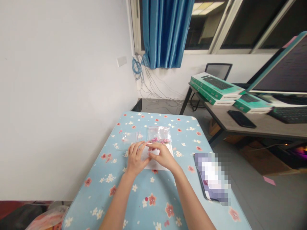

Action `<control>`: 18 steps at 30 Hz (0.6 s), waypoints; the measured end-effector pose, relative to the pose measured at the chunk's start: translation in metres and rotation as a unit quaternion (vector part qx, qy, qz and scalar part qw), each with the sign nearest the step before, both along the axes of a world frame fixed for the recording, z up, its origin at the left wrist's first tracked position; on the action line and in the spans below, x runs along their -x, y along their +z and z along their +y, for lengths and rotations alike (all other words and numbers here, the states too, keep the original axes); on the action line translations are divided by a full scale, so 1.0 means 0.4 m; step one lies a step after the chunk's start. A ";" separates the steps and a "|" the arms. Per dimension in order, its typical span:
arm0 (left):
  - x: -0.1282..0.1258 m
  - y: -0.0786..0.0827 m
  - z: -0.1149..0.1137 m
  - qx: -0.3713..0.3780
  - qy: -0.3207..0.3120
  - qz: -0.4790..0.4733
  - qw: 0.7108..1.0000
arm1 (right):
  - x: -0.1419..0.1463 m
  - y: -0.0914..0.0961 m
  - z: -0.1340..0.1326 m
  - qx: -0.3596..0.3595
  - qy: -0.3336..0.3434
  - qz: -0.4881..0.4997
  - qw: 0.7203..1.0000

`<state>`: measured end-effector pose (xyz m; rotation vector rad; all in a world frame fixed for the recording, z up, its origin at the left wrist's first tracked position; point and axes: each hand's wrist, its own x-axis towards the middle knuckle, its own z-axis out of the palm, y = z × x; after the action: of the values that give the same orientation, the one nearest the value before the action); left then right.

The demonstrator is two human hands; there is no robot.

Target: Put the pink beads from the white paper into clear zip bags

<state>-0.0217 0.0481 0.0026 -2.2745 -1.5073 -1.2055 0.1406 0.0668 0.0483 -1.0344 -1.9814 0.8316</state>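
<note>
– Blue flowered table (pixel 100 188), set beside a white wall (pixel 59 95): what lies on it?

– Two small clear bags (pixel 153 131) with pink beads (pixel 155 139) at their near ends, just beyond a white sheet (pixel 155 165). They seem placed for easy reach; the plain sheet may make small pieces easier to find.

– And the person?

– The left hand (pixel 137 156) bends its fingers loosely, thumb spread, at the sheet's left edge. The right hand (pixel 161 155), above the sheet, curves index finger and thumb toward each other, a gap between, perhaps for fine control. Whether either holds anything, I cannot tell.
</note>
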 end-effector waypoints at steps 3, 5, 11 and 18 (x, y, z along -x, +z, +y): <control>0.002 -0.003 0.003 -0.013 0.002 -0.015 1.000 | 0.001 0.009 0.000 -0.034 -0.015 -0.020 0.999; 0.005 -0.004 0.006 -0.026 0.006 -0.035 0.999 | -0.006 0.010 0.003 -0.046 -0.032 -0.014 0.998; 0.012 -0.007 0.016 -0.062 0.030 -0.106 0.992 | -0.050 -0.037 0.029 -0.028 -0.133 -0.112 0.984; 0.001 -0.024 0.018 -0.063 0.010 -0.120 0.991 | -0.043 -0.090 0.026 -0.018 -0.182 -0.281 0.942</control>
<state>-0.0223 0.0554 -0.0071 -2.0909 -1.4777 -1.5675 0.1576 0.0774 0.0123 -1.6920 -2.1368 0.3099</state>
